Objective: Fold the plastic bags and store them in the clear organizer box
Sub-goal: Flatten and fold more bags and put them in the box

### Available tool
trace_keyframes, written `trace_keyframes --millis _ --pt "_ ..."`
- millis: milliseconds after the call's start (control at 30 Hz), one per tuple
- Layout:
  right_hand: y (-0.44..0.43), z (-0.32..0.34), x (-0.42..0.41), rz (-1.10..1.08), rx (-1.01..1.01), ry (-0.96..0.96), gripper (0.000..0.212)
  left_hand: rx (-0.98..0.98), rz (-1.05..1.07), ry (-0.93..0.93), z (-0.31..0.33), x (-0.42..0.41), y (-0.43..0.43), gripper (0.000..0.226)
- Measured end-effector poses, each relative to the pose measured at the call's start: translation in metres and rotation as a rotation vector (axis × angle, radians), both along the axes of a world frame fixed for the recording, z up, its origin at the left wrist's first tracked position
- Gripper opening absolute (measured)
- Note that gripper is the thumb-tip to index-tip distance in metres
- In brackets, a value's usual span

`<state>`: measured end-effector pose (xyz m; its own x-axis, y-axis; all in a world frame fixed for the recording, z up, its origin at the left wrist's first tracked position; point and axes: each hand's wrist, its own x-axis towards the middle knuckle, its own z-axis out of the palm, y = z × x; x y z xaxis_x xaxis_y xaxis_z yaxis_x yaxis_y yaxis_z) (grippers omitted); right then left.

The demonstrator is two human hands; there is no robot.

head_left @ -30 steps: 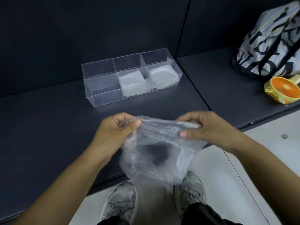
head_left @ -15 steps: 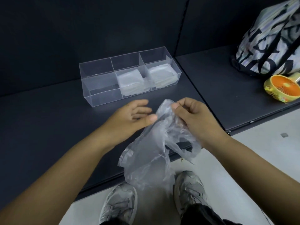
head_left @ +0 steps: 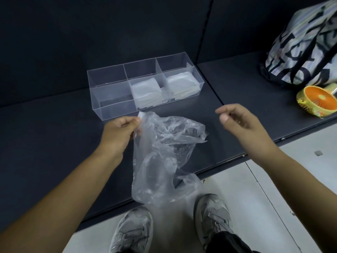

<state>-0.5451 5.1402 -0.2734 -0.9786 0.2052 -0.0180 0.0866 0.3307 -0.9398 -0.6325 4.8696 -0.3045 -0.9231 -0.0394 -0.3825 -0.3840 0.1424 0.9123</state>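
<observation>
My left hand (head_left: 118,132) pinched a corner of the plastic bag (head_left: 164,152) above the table (head_left: 54,134); my right hand (head_left: 238,121) hung loosely curled (holding nothing). The clear organizer box (head_left: 102,111) held folded bags (head_left: 145,88) in its middle and right compartments.

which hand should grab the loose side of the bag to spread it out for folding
Right, probably. The right hand holds nothing and hovers just beside the bag's loose crumpled edge, while the left hand is busy pinching the opposite top corner.
</observation>
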Motion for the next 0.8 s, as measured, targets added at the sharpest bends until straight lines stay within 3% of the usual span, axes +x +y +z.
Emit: trace_keyframes --millis 133,233,267,333,500,567,800 --pt "-0.025 -0.007 0.002 0.367 0.451 -0.012 0.05 0.009 0.012 -0.004 -0.005 -0.003 -0.004 0.009" --pt "-0.035 -0.021 -0.012 0.403 0.711 -0.065 0.031 0.005 0.019 0.007 -0.007 -0.004 -0.007 0.014" --pt "-0.031 -0.024 -0.015 0.411 0.694 -0.089 0.026 -0.006 0.027 0.014 -0.009 -0.006 -0.009 0.018" --pt "-0.016 -0.022 -0.018 0.387 0.459 -0.181 0.029 -0.023 0.078 0.005 -0.012 -0.009 -0.016 0.019" --pt "0.026 -0.014 -0.028 0.058 -0.079 -0.338 0.057 -0.097 0.183 -0.024 -0.023 -0.02 -0.032 0.008" --pt "0.034 -0.018 -0.036 -0.042 -0.213 -0.363 0.04 -0.108 0.16 -0.05 -0.025 -0.023 -0.034 0.012" --pt "0.063 -0.037 -0.064 -0.314 -0.116 -0.284 0.012 -0.094 0.013 -0.162 -0.019 -0.026 -0.038 0.025"
